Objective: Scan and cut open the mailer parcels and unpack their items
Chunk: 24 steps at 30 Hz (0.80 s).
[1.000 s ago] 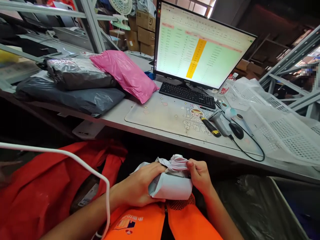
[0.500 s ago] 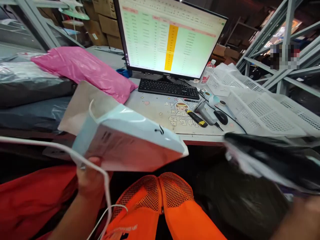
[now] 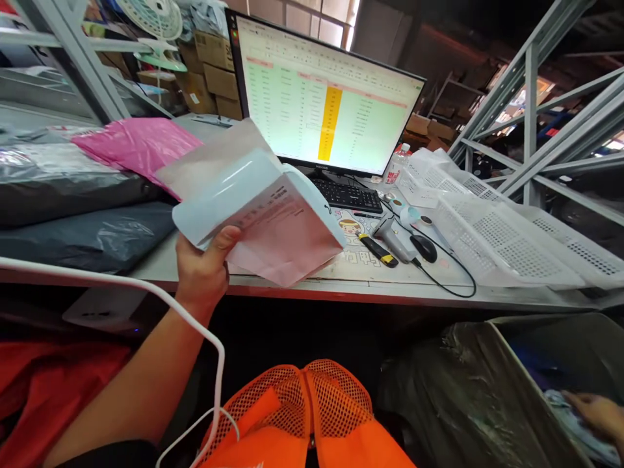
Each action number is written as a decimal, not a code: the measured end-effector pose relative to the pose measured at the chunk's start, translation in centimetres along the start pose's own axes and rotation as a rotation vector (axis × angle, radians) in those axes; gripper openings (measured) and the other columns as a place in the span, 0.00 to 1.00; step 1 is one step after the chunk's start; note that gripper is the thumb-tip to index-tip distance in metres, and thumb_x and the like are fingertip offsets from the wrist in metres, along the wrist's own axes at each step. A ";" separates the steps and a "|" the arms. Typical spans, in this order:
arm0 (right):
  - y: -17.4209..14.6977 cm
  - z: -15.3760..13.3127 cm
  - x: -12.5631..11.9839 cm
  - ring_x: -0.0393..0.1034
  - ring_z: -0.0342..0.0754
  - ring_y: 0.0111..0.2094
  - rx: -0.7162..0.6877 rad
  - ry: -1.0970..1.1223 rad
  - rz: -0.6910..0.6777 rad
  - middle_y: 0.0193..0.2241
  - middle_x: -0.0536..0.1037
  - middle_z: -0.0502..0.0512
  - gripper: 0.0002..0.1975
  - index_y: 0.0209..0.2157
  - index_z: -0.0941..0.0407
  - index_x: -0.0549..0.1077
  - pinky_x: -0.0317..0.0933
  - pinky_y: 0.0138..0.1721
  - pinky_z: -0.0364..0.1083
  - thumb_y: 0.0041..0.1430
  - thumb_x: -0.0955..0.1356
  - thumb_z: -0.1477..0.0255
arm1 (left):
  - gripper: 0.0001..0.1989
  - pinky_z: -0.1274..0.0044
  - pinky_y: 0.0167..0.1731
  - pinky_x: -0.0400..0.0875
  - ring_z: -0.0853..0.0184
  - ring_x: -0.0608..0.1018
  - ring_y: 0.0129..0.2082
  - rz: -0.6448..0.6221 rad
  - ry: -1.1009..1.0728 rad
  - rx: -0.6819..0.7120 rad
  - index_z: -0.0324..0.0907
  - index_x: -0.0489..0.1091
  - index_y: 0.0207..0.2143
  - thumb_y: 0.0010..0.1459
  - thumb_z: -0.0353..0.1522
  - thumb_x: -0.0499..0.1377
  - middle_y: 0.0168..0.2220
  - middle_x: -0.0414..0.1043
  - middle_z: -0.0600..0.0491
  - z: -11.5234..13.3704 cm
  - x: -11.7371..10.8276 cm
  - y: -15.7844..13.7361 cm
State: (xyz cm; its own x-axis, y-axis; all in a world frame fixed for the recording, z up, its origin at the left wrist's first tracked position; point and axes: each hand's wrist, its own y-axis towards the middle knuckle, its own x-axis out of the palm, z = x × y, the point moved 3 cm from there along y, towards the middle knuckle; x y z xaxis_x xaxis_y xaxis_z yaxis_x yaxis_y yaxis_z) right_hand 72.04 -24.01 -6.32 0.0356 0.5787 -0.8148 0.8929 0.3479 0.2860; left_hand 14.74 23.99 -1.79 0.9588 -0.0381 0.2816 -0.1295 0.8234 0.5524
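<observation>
Long grey bench (image 3: 158,263): front edge runs across the view; dark gap between it and the orange mesh vest (image 3: 336,403). Dark, plastic-draped bin (image 3: 468,390) at lower right, pale rim. Folded pale-blue and pinkish-white paper packet (image 3: 287,234): raised, tilted, hiding part of the black keyboard (image 3: 346,195). Left hand (image 3: 202,266): closed on packet's lower left, thumb on near face. Right hand (image 3: 597,413): inside bin, fingers at pale-blue crumpled item (image 3: 587,442); grip cannot be told.
</observation>
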 end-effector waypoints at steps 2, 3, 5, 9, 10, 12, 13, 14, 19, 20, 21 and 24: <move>3.1 0.4 0.9 0.57 0.56 0.18 0.071 -0.106 0.023 0.16 0.66 0.62 0.26 0.16 0.41 0.65 0.55 0.32 0.65 0.40 0.65 0.33 | 0.36 0.67 0.55 0.77 0.60 0.81 0.47 -0.036 0.078 0.062 0.34 0.74 0.52 0.50 0.49 0.77 0.47 0.81 0.46 0.3 0.6 1.7; 4.1 -0.9 1.7 0.57 0.56 0.18 0.035 -0.124 0.035 0.17 0.69 0.64 0.24 0.18 0.40 0.67 0.55 0.33 0.65 0.41 0.66 0.35 | 0.39 0.68 0.52 0.78 0.61 0.80 0.45 -0.042 0.125 0.085 0.33 0.73 0.53 0.49 0.50 0.77 0.47 0.81 0.46 0.4 1.0 2.4; 4.9 -6.4 3.7 0.65 0.58 0.23 -0.187 -0.067 0.042 0.27 0.79 0.66 0.19 0.29 0.39 0.76 0.58 0.36 0.65 0.50 0.66 0.40 | 0.42 0.71 0.47 0.79 0.62 0.80 0.44 -0.044 0.212 0.108 0.33 0.71 0.53 0.46 0.52 0.77 0.47 0.80 0.45 0.1 2.0 3.5; 2.6 -21.6 10.1 0.79 0.58 0.39 -0.535 0.093 -0.119 0.40 0.84 0.64 0.24 0.50 0.47 0.79 0.69 0.47 0.58 0.61 0.66 0.49 | 0.38 0.69 0.44 0.79 0.59 0.81 0.42 -0.103 0.391 0.074 0.38 0.68 0.49 0.46 0.53 0.75 0.43 0.78 0.47 -2.6 4.8 4.3; 2.0 -24.8 12.0 0.80 0.58 0.40 -0.573 0.097 -0.162 0.42 0.84 0.64 0.25 0.54 0.51 0.78 0.70 0.48 0.57 0.63 0.65 0.52 | 0.37 0.68 0.45 0.78 0.58 0.81 0.43 -0.123 0.418 0.053 0.39 0.68 0.50 0.47 0.52 0.75 0.44 0.77 0.46 -3.6 5.3 4.1; 1.4 -29.7 15.8 0.79 0.61 0.49 -0.595 0.019 -0.213 0.49 0.83 0.66 0.29 0.62 0.59 0.74 0.69 0.55 0.56 0.66 0.64 0.59 | 0.38 0.66 0.51 0.77 0.56 0.81 0.48 -0.160 0.411 0.022 0.40 0.64 0.56 0.50 0.49 0.73 0.49 0.77 0.44 -5.8 6.0 3.6; 1.3 -31.4 17.6 0.77 0.63 0.54 -0.592 -0.042 -0.241 0.54 0.81 0.69 0.30 0.65 0.62 0.71 0.67 0.58 0.57 0.67 0.65 0.61 | 0.41 0.65 0.54 0.76 0.55 0.80 0.52 -0.174 0.398 0.002 0.41 0.61 0.61 0.51 0.47 0.72 0.53 0.76 0.43 -6.8 6.1 3.1; 1.3 -32.7 19.2 0.75 0.64 0.58 -0.582 -0.109 -0.266 0.58 0.78 0.71 0.32 0.67 0.65 0.68 0.66 0.60 0.57 0.68 0.65 0.63 | 0.45 0.64 0.57 0.74 0.54 0.79 0.55 -0.187 0.395 -0.034 0.42 0.56 0.65 0.51 0.46 0.72 0.57 0.74 0.42 -7.7 6.1 2.6; 1.6 -35.7 23.9 0.75 0.66 0.58 -0.450 -0.305 -0.401 0.57 0.78 0.76 0.32 0.68 0.67 0.65 0.67 0.56 0.56 0.68 0.66 0.66 | 0.43 0.59 0.57 0.75 0.50 0.80 0.54 -0.331 0.460 -0.333 0.42 0.57 0.63 0.50 0.45 0.72 0.56 0.75 0.41 -10.8 5.1 -0.4; 1.6 -36.1 24.3 0.76 0.66 0.57 -0.424 -0.313 -0.409 0.55 0.78 0.76 0.30 0.66 0.67 0.67 0.68 0.55 0.55 0.67 0.67 0.67 | 0.40 0.59 0.56 0.75 0.50 0.81 0.53 -0.353 0.458 -0.353 0.42 0.59 0.60 0.50 0.45 0.71 0.54 0.76 0.42 -10.9 5.0 -0.7; 1.7 -36.5 24.5 0.77 0.66 0.56 -0.409 -0.315 -0.410 0.54 0.79 0.76 0.29 0.65 0.66 0.68 0.69 0.53 0.55 0.67 0.66 0.67 | 0.39 0.60 0.55 0.76 0.51 0.81 0.52 -0.364 0.460 -0.362 0.43 0.59 0.59 0.51 0.46 0.71 0.53 0.77 0.43 -10.9 5.0 -0.9; 1.9 -37.7 24.0 0.79 0.66 0.52 -0.403 -0.311 -0.416 0.51 0.81 0.76 0.26 0.60 0.65 0.74 0.70 0.49 0.55 0.67 0.66 0.65 | 0.35 0.60 0.53 0.77 0.51 0.82 0.50 -0.355 0.493 -0.372 0.44 0.60 0.55 0.52 0.46 0.70 0.49 0.78 0.44 -10.4 5.0 -0.9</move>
State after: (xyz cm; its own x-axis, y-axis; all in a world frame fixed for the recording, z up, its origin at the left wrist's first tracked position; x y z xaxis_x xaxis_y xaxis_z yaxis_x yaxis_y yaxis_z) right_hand 57.69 18.34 -6.30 -0.0941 0.1174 -0.9886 0.6242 0.7806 0.0333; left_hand 22.26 28.92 -9.06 0.9411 -0.1515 -0.3022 0.2224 0.9507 0.2160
